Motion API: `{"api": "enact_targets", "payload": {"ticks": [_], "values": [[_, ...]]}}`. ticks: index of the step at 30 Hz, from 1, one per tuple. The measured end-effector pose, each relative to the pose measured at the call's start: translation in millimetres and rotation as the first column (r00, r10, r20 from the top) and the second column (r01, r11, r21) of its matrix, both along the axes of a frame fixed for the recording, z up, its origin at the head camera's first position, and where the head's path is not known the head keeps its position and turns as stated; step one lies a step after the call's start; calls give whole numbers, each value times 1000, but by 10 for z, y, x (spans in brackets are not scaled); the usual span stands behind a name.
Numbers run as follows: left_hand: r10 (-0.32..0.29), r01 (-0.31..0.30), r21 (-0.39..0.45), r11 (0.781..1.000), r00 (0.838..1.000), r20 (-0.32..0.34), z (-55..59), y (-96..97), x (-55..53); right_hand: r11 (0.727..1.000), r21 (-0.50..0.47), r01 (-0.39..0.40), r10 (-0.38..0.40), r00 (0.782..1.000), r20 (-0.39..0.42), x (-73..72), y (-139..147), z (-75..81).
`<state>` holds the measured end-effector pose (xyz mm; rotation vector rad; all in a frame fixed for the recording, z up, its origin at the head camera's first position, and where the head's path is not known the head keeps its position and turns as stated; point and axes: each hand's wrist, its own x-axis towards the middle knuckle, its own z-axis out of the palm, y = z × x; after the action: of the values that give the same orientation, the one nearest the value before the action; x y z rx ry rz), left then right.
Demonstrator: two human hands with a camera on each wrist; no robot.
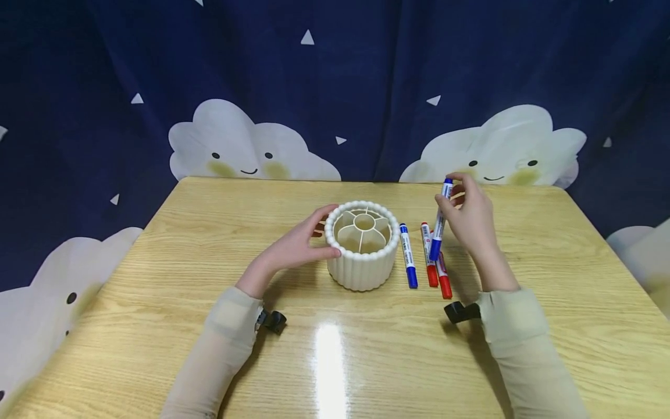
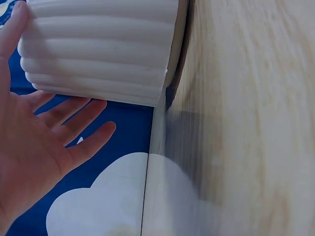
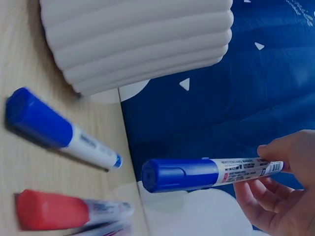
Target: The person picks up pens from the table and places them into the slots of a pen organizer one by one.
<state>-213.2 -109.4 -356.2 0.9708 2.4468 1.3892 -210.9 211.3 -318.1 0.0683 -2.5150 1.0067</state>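
1. Only the head view showed the dividers inside the white holder (image 1: 362,271), which stood upright on the table (image 1: 398,361) between the hands.
2. The left hand (image 1: 294,247) had its thumb at the holder's rim; the left wrist view alone showed its palm and spread fingers.
3. The right hand (image 1: 471,218) pinched a blue marker (image 1: 440,226), cap downward; its "WHITEBOARD MARKER" print was legible only from the right wrist.
4. The head view distinguished two red markers (image 1: 432,276) near a second blue marker (image 1: 408,259), lying just beside the holder.
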Motion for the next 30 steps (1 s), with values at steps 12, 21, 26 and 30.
{"api": "enact_targets", "payload": {"ticks": [12, 21, 26, 30], "values": [[3, -3, -5, 1000, 1000, -8, -9, 3, -14, 999, -30, -28, 24, 992, -122, -106, -200, 251], [6, -6, -3, 1000, 1000, 7, -15, 6, -14, 998, -50, -43, 31, 975, -222, -152, -309, 373], [8, -8, 0, 1000, 1000, 21, -19, 4, -11, 994, -100, -45, 13, 954, -301, -189, -354, 374], [3, -3, 10, 1000, 1000, 21, -25, -3, -12, 990, -131, -58, 10, 939, -344, -202, -391, 389]]}}
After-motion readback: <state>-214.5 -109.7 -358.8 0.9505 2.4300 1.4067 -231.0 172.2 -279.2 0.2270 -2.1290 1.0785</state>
